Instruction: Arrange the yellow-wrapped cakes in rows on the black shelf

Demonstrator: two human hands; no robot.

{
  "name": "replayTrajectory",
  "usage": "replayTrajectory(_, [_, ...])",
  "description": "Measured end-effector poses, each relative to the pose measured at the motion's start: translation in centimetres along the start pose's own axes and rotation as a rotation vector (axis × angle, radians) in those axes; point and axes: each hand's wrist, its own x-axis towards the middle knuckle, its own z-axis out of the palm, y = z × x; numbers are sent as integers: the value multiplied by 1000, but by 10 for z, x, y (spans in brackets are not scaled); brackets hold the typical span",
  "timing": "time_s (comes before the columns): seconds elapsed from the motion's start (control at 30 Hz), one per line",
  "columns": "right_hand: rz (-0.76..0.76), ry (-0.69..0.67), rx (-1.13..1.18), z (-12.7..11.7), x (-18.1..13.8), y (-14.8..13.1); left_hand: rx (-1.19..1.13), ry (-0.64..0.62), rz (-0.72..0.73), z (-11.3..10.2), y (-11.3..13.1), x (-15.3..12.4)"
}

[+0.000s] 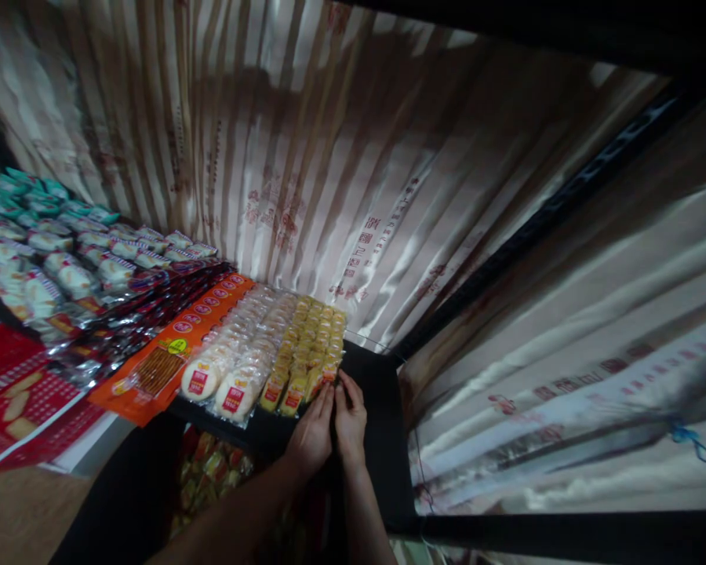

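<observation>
Rows of small yellow-wrapped snack packets (299, 362) stand lined up on a black shelf (382, 416). At the near end of the right-hand rows, my left hand (313, 434) has its fingers closed against a yellow packet. Close beside it, my right hand (351, 412) grips the same end from the right, fingertips on the wrapper. My fingers partly cover that packet. Left of these rows lie round white crackers (235, 392) in clear wrappers, and then an orange bag of pretzel sticks (158, 369).
Further left are dark shiny packs, many white snack packs (64, 271) and teal packs (20, 188). A red printed box (12, 392) sits at the left edge. Below the shelf are more wrapped packets (212, 467). Pleated printed sheeting (341, 173) hangs behind, with a dark frame bar (535, 224) at right.
</observation>
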Motion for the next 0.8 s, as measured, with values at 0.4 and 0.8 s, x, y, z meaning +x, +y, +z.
replayTrajectory(0.4, [-64, -51, -29, 15, -30, 0, 144, 230, 54, -34, -5, -61])
replayTrajectory(0.8, [-88, 27, -229, 38, -37, -16, 293, 259, 40, -71, -40, -59])
